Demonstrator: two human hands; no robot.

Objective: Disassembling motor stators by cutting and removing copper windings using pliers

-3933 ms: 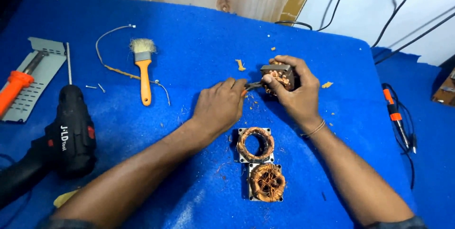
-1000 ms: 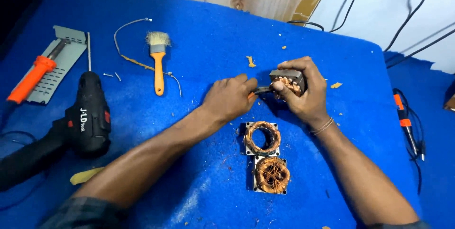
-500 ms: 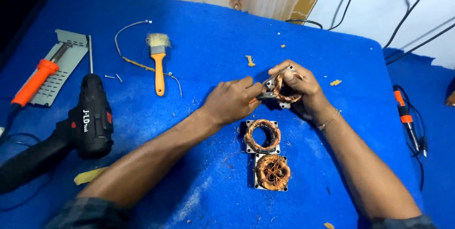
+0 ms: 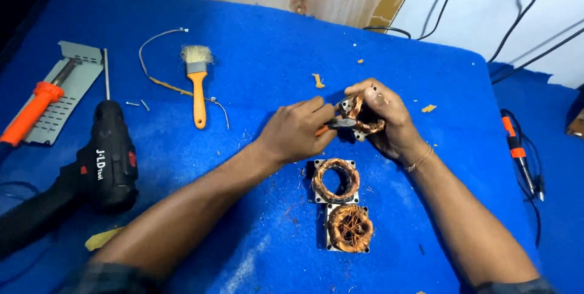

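Note:
My right hand grips a small motor stator with copper windings, tilted up above the blue cloth. My left hand holds small pliers with orange handles, whose tip touches the stator's windings. Just below my hands, two more square stators lie on the cloth: one with a neat copper ring and one with loose tangled copper wire.
A black cordless drill lies at the left, beside an orange-handled screwdriver on a grey metal plate. An orange-handled brush and a bent wire lie further back. A soldering iron lies at the right edge. Scraps dot the blue table cloth.
The stator in my right hand has been turned up, so its copper windings now face me. The pliers stay at its side. The view has shifted slightly.

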